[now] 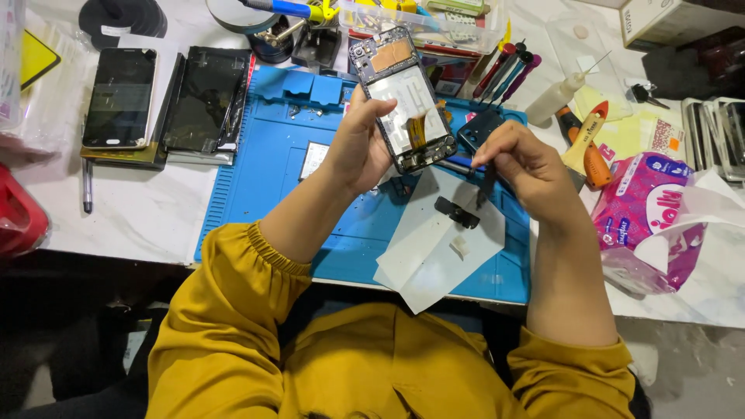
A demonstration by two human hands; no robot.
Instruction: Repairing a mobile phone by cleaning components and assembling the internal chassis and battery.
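My left hand (358, 143) holds an opened phone (402, 99) with its back off, tilted up over the blue work mat (264, 167). Inside it show a silver plate, an orange patch and an orange flex strip. My right hand (521, 159) pinches thin dark tweezers (486, 186) pointing down, just right of the phone's lower end. Under the tweezers a small black part (456, 212) lies on a white sheet (434, 248). A small white piece (461, 247) lies lower on the same sheet.
Two phones with dark screens (120, 97) (206, 101) lie left of the mat. A clear bottle with a needle tip (555, 97), an orange-handled tool (594, 151), a pink packet in a plastic bag (648, 213) and several pens (504, 74) sit to the right. A clear parts box (419, 19) stands behind.
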